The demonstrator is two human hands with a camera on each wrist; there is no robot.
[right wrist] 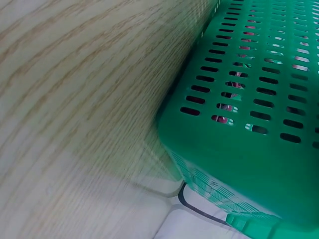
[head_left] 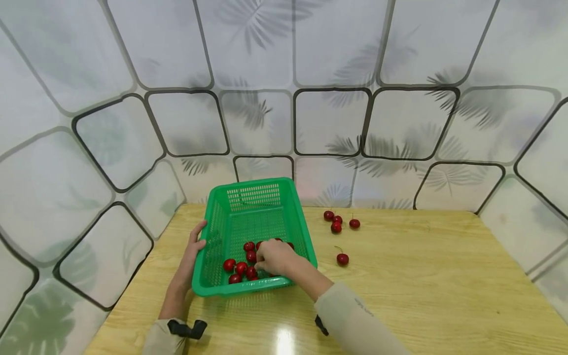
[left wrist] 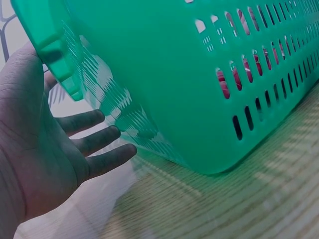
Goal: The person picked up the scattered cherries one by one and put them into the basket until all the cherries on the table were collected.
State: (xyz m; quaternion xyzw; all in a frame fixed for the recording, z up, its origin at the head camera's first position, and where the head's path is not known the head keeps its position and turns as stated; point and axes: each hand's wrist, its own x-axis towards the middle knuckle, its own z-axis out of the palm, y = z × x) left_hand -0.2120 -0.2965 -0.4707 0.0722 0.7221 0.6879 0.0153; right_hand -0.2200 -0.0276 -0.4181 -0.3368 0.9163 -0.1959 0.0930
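Note:
A green plastic basket [head_left: 255, 203] with slotted walls stands on the table. Several dark red cherries [head_left: 241, 267] lie in its near half. My left hand [head_left: 192, 254] is at the basket's left side, thumb at the rim. Its other fingers [left wrist: 107, 162] stretch nearly straight along the outer wall, in the left wrist view. Inside the basket, my right hand [head_left: 276, 257] reaches down over the cherries with bent fingers. Its palm side is hidden, so I cannot tell whether a cherry is between the fingertips. The right wrist view has only the basket's outside [right wrist: 224, 159].
Right of the basket, a single cherry [head_left: 342, 259] with a stem lies on the wooden table [head_left: 421, 281]. Farther back are several more cherries [head_left: 336, 227]. A patterned cloth wall [head_left: 330, 123] borders the table at the back and sides.

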